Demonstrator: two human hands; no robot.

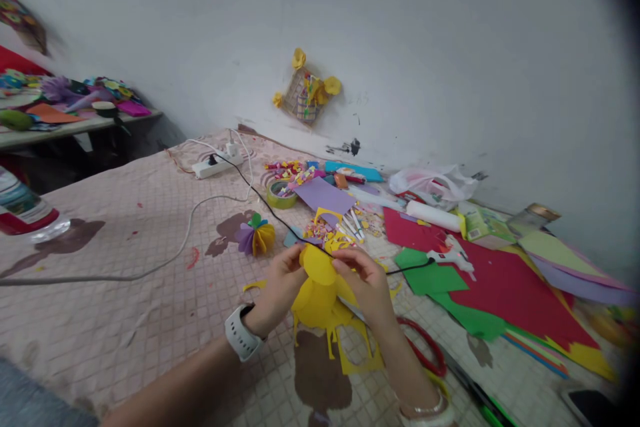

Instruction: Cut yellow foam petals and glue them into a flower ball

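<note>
Pink tiled surface (125, 327); left hand (277, 283) and right hand (363, 283) pinch yellow paper (316, 300).

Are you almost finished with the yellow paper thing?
Partly. Done: a round purple-and-yellow folded paper flower looks finished on the bed. In hand: the left hand and right hand pinch a cut yellow paper shape. Left: a yellow paper offcut lies below them, and a large red paper sheet and green paper sheet lie spread out, seemingly unused.

Head-worn view, facing forward and down
</note>
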